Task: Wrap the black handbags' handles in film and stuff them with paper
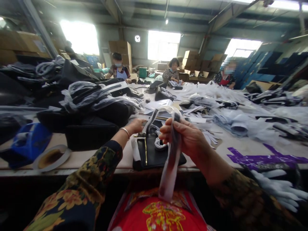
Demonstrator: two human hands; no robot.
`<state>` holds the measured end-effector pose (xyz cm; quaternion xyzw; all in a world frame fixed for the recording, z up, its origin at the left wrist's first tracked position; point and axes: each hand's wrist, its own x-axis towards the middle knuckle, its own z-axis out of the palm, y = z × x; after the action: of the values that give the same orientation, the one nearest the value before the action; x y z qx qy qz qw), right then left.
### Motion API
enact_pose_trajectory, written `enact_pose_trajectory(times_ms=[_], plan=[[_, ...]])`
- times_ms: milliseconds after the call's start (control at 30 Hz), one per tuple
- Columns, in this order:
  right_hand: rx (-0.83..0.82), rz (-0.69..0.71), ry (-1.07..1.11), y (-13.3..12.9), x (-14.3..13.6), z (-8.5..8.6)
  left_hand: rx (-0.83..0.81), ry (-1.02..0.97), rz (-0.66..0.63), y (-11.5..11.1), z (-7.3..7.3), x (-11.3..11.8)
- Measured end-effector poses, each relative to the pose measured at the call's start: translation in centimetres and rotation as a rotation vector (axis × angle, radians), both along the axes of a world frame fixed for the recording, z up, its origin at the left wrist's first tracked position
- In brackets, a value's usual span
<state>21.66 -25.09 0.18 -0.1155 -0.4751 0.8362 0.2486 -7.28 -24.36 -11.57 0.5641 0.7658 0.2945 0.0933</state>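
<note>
A black handbag [154, 157] with a gold zipper lies at the table's front edge, a white tag at its left side and a bundled white cord on top. Its strap [175, 154], in a cloudy plastic sleeve, arches up from the bag. My right hand [190, 133] pinches this sleeved strap between thumb and fingers above the bag, and its loose end hangs down past the table edge. My left hand [136, 126] reaches over the table just left of the bag with its fingers stretched forward; nothing shows in them, though the fingertips are small and partly hidden.
Black bags [96, 118] with wrapped straps pile up at left. Nearby are a blue tape dispenser [31, 141] and a tape roll [51, 157]. Purple tape [264, 157] and white gloves [279, 186] are at right. Plastic wrapping [216, 89] covers the far table, where several people sit.
</note>
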Motion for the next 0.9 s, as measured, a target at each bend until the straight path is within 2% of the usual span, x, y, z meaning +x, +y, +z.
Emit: enact_pose_trajectory(times_ms=[67, 100, 133, 200, 233, 300, 400, 533, 667, 767, 900], plan=[[0.016, -0.033, 0.001, 1.4, -2.2, -0.3, 0.121, -0.069, 0.011, -2.1, 2.4, 1.0], [0.018, -0.04, 0.006, 1.9, -3.1, -0.4, 0.168, -0.161, -0.021, -3.5, 3.3, 2.0], [0.016, -0.042, 0.017, 2.4, -4.0, -0.5, 0.22, -0.358, -0.113, -5.0, 3.9, 3.2], [0.007, -0.033, 0.044, 3.0, -5.7, -0.5, 0.178, -0.82, -0.401, -7.9, 4.4, 6.3], [0.003, -0.024, 0.054, 3.2, -6.5, -0.6, 0.142, -0.969, -0.504, -9.1, 4.5, 7.9], [0.013, -0.001, 0.054, 3.4, -7.8, -0.6, 0.123, -1.119, -0.557, -10.9, 4.3, 10.9], [0.063, 0.028, 0.016, 3.3, -9.2, -0.8, 0.194, -1.271, -0.438, -12.0, 3.9, 13.6], [0.123, -0.024, -0.032, 3.7, -9.6, -1.2, 0.136, -1.334, -0.211, -12.5, 3.3, 14.7], [0.117, -0.155, -0.046, 5.0, -9.6, -1.3, 0.02, -1.317, -0.131, -13.6, 2.1, 15.4], [0.114, -0.189, -0.062, 6.0, -10.0, -1.1, -0.023, -1.344, -0.096, -14.3, 1.3, 16.0], [0.131, -0.179, -0.017, 6.9, -10.6, -1.6, 0.034, -1.376, -0.013, -14.1, 1.8, 15.8]])
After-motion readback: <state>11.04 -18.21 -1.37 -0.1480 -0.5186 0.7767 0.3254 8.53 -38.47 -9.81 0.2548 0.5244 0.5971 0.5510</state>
